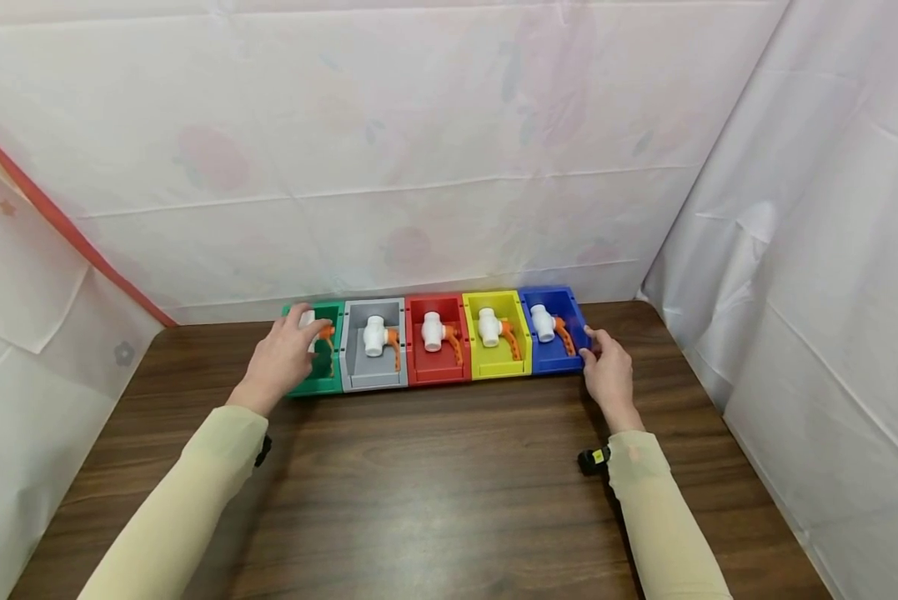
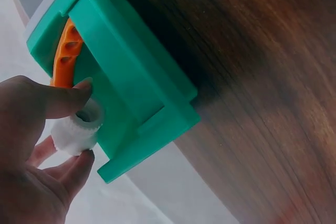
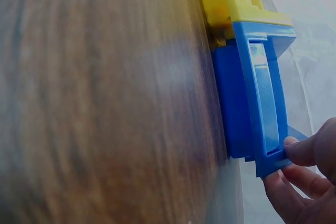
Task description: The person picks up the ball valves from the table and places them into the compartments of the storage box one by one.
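My left hand [image 1: 278, 357] reaches over the green bin [image 1: 321, 386]. Its thumb and fingers pinch the white body of a ball valve [image 2: 76, 135] with an orange lever, seen close up in the left wrist view; the fingers partly cover it. At the other end of the row, my right hand [image 1: 610, 375] grips the side of the blue bin [image 1: 558, 365], thumb over the rim and fingers outside. Inside that bin lies another ball valve [image 1: 544, 323], clear of the hand.
Between them stand a grey bin [image 1: 373, 382], a red bin [image 1: 438, 374] and a yellow bin [image 1: 499, 367], each holding a white ball valve with an orange lever. The joined row sits at the back of the wooden table [image 1: 418, 483], near a white curtain [image 1: 449, 167].
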`<state>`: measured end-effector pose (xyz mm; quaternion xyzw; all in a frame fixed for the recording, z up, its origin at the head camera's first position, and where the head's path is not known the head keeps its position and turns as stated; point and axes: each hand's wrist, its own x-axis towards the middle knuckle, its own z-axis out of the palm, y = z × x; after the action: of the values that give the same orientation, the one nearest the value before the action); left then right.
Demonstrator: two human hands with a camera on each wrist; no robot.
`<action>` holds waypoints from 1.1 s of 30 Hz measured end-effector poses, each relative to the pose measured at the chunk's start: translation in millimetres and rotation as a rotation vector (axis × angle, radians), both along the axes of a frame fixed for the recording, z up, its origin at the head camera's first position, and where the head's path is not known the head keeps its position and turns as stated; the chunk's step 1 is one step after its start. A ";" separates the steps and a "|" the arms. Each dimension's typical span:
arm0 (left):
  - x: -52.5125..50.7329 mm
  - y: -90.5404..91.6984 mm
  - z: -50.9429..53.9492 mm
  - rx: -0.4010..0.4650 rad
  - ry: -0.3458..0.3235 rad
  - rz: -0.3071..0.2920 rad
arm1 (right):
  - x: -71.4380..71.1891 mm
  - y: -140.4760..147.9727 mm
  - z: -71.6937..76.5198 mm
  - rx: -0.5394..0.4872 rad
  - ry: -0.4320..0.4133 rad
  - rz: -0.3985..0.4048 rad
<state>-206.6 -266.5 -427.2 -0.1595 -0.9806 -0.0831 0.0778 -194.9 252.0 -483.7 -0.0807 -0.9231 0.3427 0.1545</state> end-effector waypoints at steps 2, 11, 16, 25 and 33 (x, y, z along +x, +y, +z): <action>-2.2 0.2 -1.2 0.002 -0.011 -0.002 | -0.2 0.2 -0.4 0.002 0.003 0.001; -13.1 1.7 -7.6 -0.067 -0.070 0.006 | -0.9 1.8 -1.5 0.008 0.013 -0.006; -14.2 1.3 -11.0 -0.103 -0.056 0.012 | -1.6 1.7 -3.0 0.007 0.019 -0.004; -17.6 2.3 -14.5 -0.115 -0.002 0.010 | -4.1 1.1 -4.7 0.000 0.036 0.002; -20.7 6.4 -16.5 -0.117 -0.032 0.003 | -1.0 1.4 -4.0 -0.009 0.034 -0.001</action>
<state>-227.3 -260.1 -443.8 -0.1610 -0.9851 -0.0282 0.0527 -196.0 253.4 -487.7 -0.0757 -0.9189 0.3479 0.1700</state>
